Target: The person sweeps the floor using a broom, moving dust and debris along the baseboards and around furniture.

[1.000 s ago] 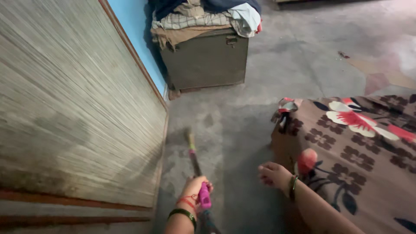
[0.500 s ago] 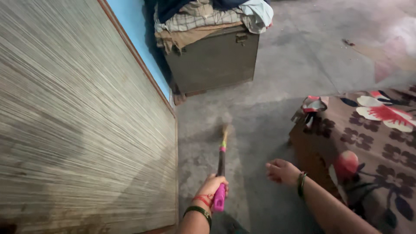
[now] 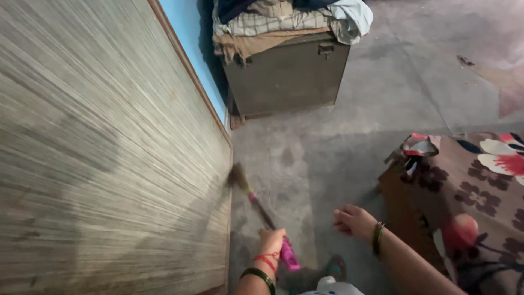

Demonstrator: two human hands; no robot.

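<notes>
Broom [image 3: 256,199] w/ pink handle is in the left hand [image 3: 271,241], fist wrapped tight round the grip; bristle end is down on the concrete floor [image 3: 349,147], right at the foot of the wooden panel [image 3: 109,147]. Right hand [image 3: 353,221] hangs loose, fingers half curled, holding nothing afaict. Risks imo: bristles could catch the panel edge and jolt the wrist; head looks blurry so prob swinging fast, could fling dust onto the floral bedcover [image 3: 475,202] nearby.

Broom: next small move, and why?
Probably draw the broom back from the wooden panel across the floor. The left hand grips its pink handle; the bristles sit against the panel's base. The right hand hangs free.
</notes>
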